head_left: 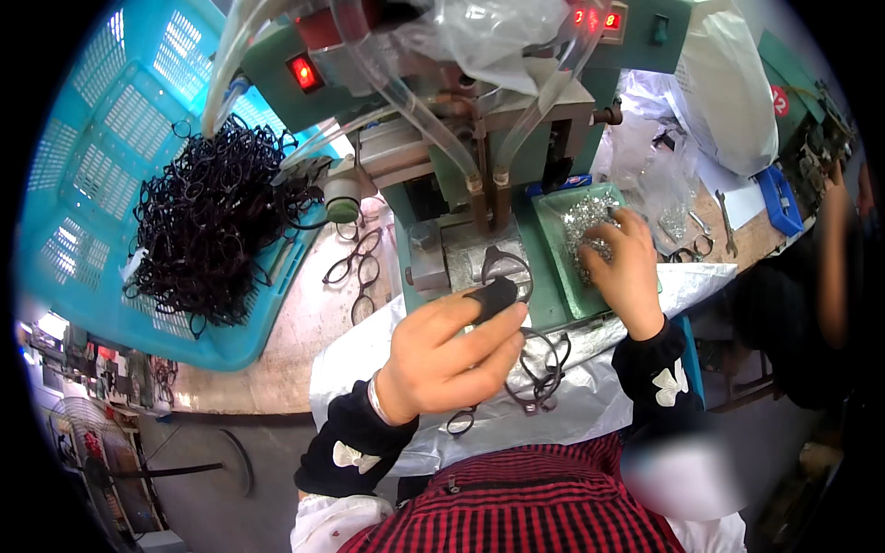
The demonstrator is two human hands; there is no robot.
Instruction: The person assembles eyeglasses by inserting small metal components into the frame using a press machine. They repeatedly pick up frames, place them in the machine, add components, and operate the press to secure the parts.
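Loading step, by the look of it: left hand [442, 355] pinching a black eyeglass frame [505, 276] onto the bed of the green machine [544, 267]. Right hand [627, 267], fingers curled, picking among small metal parts in the green tray [553, 249] right of the machine. Next, probably seating one part on the frame squarely. Left of the machine, blue basket [101, 120] heaped with black frames; above, red lit displays [597, 18]; crumpled clear bags [645, 157] beyond the tray.

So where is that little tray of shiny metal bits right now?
In the head view, the green tray of small metal parts sits right of centre, at the foot of the green machine, with the right hand reaching into it.
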